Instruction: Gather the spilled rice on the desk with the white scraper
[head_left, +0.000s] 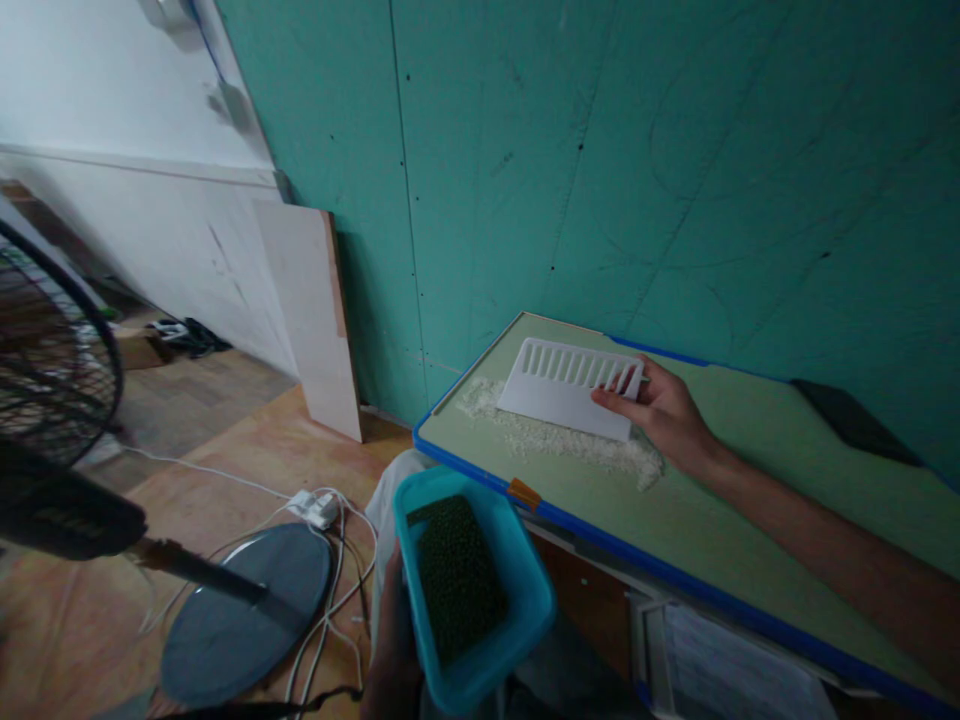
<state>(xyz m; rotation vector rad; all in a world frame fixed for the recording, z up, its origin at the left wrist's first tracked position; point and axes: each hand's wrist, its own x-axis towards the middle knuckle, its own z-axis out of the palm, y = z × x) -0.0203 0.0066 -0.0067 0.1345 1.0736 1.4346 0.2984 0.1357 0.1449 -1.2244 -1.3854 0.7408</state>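
Observation:
My right hand (pixel 664 412) grips a white slotted plastic scraper (pixel 570 388) by its right end and holds it on edge against a pile of white rice grains (pixel 570 442) on the green table (pixel 750 500). Below the table's near edge, my left hand (pixel 394 640) holds a blue plastic tub (pixel 525 590) from underneath. The tub holds small dark green beans (pixel 459 578). Only part of my left hand shows, under the tub.
A teal wall panel (pixel 600 150) stands behind the table. A dark flat object (pixel 851 418) lies at the table's far right. On the wooden floor to the left stand a fan (pixel 52 400) with a round base (pixel 240 610), white cables and a leaning board (pixel 315 320).

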